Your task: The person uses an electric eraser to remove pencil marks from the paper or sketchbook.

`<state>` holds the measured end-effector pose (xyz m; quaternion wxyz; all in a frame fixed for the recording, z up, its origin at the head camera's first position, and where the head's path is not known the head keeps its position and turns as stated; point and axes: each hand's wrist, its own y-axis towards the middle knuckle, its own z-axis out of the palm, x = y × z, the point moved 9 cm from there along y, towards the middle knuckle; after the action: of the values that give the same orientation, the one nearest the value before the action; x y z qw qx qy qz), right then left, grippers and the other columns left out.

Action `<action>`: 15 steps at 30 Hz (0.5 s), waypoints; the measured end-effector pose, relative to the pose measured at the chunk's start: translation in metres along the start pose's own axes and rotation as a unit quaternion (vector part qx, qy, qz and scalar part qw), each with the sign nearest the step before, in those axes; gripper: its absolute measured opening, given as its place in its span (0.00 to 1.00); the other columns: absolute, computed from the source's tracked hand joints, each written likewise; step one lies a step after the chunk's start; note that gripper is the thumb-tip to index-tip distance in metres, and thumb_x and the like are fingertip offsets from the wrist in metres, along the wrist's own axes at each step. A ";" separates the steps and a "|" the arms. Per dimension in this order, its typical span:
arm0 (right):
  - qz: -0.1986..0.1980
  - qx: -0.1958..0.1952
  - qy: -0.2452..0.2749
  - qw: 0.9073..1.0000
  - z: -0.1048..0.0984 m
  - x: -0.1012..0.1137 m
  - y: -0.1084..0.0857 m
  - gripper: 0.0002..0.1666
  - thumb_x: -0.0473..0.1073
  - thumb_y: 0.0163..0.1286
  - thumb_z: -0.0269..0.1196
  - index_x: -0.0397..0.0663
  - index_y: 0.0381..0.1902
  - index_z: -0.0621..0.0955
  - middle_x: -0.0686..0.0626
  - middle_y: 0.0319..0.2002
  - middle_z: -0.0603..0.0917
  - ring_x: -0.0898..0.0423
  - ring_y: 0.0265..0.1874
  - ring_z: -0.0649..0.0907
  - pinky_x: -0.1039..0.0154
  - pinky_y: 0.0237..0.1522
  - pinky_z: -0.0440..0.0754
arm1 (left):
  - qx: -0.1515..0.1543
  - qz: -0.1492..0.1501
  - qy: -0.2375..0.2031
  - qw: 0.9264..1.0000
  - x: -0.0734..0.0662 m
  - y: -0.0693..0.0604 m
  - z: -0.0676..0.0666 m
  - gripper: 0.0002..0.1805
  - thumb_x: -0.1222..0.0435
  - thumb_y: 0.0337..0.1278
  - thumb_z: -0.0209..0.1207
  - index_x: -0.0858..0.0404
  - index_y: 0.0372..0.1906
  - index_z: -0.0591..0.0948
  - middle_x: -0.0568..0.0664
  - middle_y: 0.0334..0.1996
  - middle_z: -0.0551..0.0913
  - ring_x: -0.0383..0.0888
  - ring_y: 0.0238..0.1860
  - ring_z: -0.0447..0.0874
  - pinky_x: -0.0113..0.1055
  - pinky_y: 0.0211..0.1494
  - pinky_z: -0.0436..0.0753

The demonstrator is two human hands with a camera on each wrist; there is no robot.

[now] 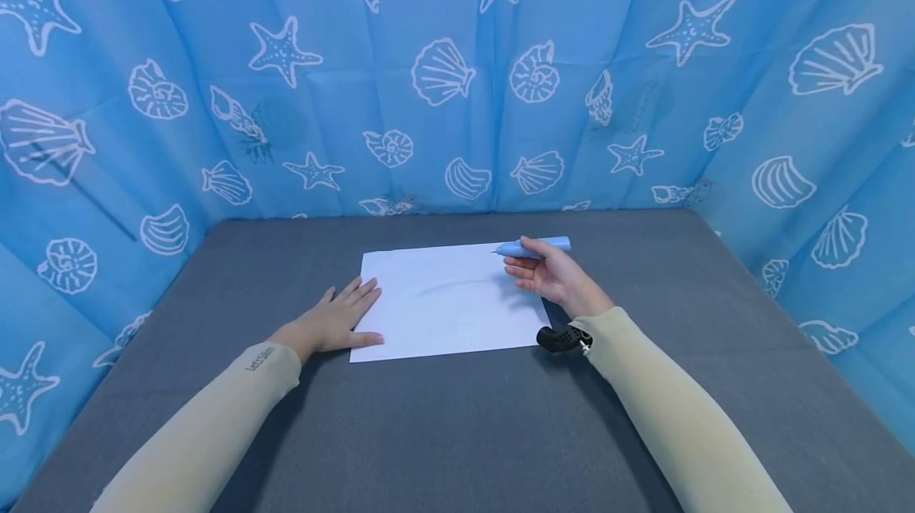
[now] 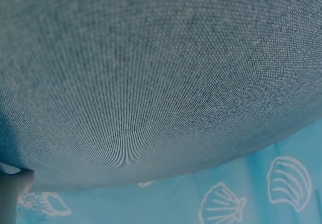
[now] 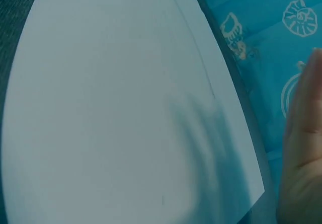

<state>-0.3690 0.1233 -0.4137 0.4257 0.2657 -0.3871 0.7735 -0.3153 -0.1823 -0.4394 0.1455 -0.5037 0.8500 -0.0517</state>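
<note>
A white sheet of paper lies on the grey cloth-covered table. My left hand rests on its left edge with fingers and thumb spread. Over the upper right corner, my right hand pinches a light blue pen-shaped tool between thumb and fingers. Its thin tip points left above the paper; whether it touches, I cannot tell. In the right wrist view, a thin dark line runs along one side of the paper, and part of the right hand shows at the right edge. The tool is out of that view.
Dark grey cloth covers the table. A black device hangs at the right wrist, close to the paper's lower right corner. Blue curtains with white shells and starfish surround the table's back and sides.
</note>
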 end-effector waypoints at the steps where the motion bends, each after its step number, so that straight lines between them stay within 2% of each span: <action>1: 0.007 0.007 -0.004 1.000 0.001 -0.002 0.001 0.09 0.44 0.78 0.50 0.44 0.44 0.72 0.42 0.28 0.85 0.51 0.25 0.87 0.59 0.23 0.84 | 0.000 0.000 0.000 1.000 0.000 0.000 0.000 0.54 0.30 0.58 0.47 0.63 0.77 0.50 0.56 0.77 0.43 0.58 0.76 0.34 0.65 0.70 0.40; 3: 0.011 0.008 -0.022 1.000 0.002 -0.005 0.004 0.08 0.44 0.78 0.52 0.45 0.41 0.74 0.44 0.26 0.83 0.53 0.23 0.85 0.60 0.22 0.84 | -0.002 0.001 -0.003 1.000 0.001 0.000 0.001 0.54 0.31 0.58 0.48 0.63 0.77 0.50 0.57 0.77 0.43 0.58 0.76 0.35 0.65 0.70 0.40; 6: 0.003 -0.012 -0.061 0.998 0.000 -0.007 0.009 0.14 0.46 0.76 0.54 0.45 0.33 0.79 0.47 0.21 0.80 0.56 0.19 0.82 0.63 0.21 0.82 | 0.001 0.000 -0.001 1.000 0.003 0.003 0.004 0.55 0.29 0.57 0.47 0.61 0.78 0.49 0.55 0.78 0.42 0.57 0.76 0.33 0.65 0.70 0.39; 9: -0.001 -0.023 -0.094 0.995 -0.001 -0.011 0.014 0.19 0.46 0.75 0.55 0.42 0.27 0.81 0.47 0.19 0.81 0.57 0.18 0.83 0.64 0.22 0.82 | 0.002 0.001 0.000 1.000 0.006 0.006 0.006 0.56 0.27 0.55 0.44 0.59 0.78 0.48 0.53 0.78 0.41 0.55 0.77 0.32 0.65 0.70 0.38; 11: 0.004 -0.025 -0.106 0.994 -0.001 -0.014 0.016 0.19 0.44 0.75 0.55 0.40 0.27 0.82 0.46 0.20 0.83 0.56 0.19 0.85 0.64 0.23 0.83 | 0.004 -0.001 0.000 1.000 0.007 0.007 0.007 0.57 0.25 0.54 0.42 0.58 0.78 0.47 0.51 0.78 0.40 0.54 0.77 0.31 0.65 0.70 0.37; 15: 0.017 -0.036 -0.131 0.991 -0.004 -0.019 0.020 0.12 0.41 0.74 0.56 0.38 0.33 0.80 0.44 0.23 0.84 0.55 0.22 0.86 0.64 0.27 0.84 | 0.003 -0.001 -0.002 1.000 0.006 0.004 0.006 0.56 0.27 0.55 0.44 0.59 0.78 0.47 0.53 0.78 0.40 0.56 0.77 0.31 0.67 0.69 0.37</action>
<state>-0.3775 0.1110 -0.4377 0.3671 0.3424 -0.4720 0.7247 -0.3201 -0.1851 -0.4472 0.1492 -0.5042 0.8489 -0.0537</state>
